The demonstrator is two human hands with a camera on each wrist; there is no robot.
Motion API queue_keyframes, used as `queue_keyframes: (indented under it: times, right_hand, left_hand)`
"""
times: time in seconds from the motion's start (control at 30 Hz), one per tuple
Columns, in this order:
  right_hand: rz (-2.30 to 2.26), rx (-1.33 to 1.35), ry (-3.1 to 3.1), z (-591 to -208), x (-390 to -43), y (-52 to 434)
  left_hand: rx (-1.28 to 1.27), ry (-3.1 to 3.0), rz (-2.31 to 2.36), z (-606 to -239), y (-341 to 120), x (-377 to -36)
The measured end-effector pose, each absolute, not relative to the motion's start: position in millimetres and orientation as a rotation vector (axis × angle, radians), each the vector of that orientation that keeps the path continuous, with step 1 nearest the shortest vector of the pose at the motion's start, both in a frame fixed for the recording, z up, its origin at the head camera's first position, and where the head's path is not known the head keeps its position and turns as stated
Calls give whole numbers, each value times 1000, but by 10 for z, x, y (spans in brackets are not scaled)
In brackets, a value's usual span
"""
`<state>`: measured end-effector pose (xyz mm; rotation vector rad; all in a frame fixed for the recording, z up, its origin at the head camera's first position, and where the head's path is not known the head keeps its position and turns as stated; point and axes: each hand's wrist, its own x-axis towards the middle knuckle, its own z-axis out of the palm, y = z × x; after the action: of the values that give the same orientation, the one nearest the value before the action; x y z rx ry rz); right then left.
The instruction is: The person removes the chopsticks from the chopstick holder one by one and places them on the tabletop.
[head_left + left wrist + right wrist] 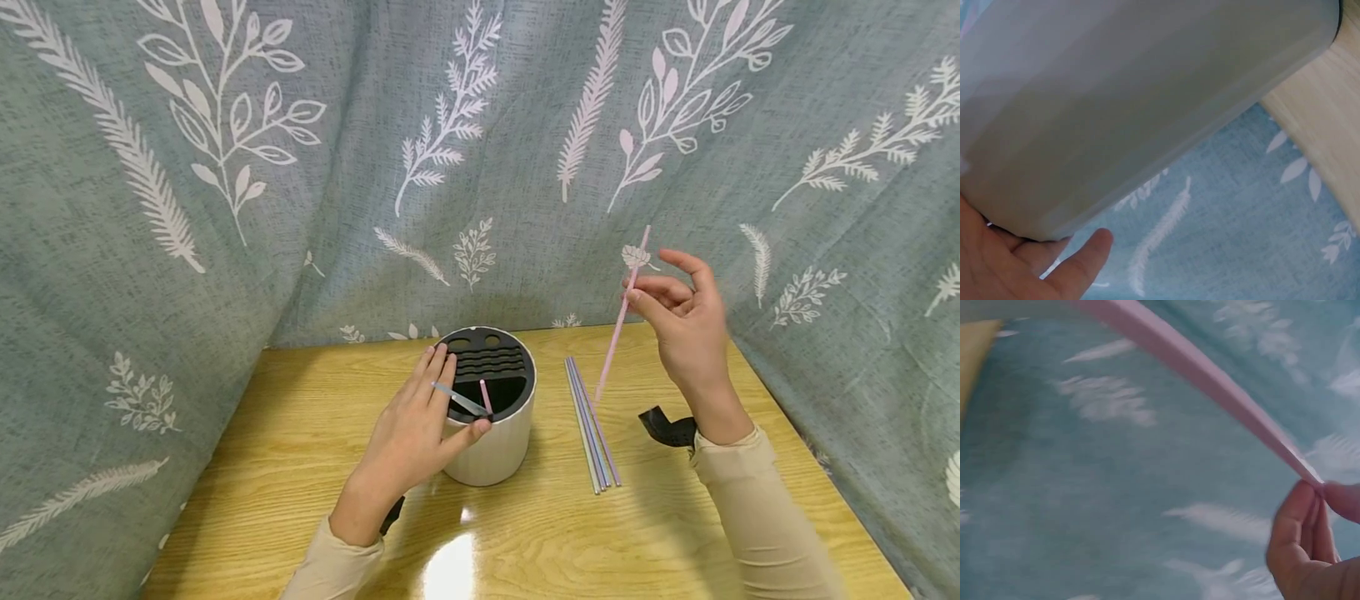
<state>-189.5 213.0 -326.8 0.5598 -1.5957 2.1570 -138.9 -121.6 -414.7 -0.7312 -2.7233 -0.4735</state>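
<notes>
A white round holder [491, 450] with a black slotted lid [491, 362] stands mid-table. My left hand [442, 408] grips its left side, fingers up along the rim and thumb across the front. In the left wrist view the holder's wall [1135, 94] fills the frame above my palm [1029, 265]. A grey straw [459, 400] and a short pink straw end [485, 397] stick out of the lid's large opening. My right hand [636, 302] is raised to the right and pinches a long pink straw [617, 333] between thumb and fingertips [1300, 515]; the straw [1210, 369] hangs slanted.
Several pastel straws [592, 425] lie in a bundle on the wooden table [300, 433], right of the holder. A black strap [667, 427] lies by my right wrist. A grey-green leaf-print curtain [480, 167] closes in the table at the back and both sides.
</notes>
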Motion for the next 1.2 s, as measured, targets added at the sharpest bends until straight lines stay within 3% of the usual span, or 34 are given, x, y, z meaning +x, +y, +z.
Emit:
queue_keyframes:
  times: [0.3,0.63,1.2]
  right_hand:
    - [2055,267,-2247,-4047,-2282,2491]
    - [2047,-34,-2536,-4886,-2602,2574]
    - [1866,-57,-2762,-5228,-2662,2445]
  left_hand:
    - [-720,-2730,-478,-4125,-1230,-1386]
    - [-716,-2754,-464,-4113,-1224,-1389]
    - [-709,-2776,-462,-4134,-1218,-1387]
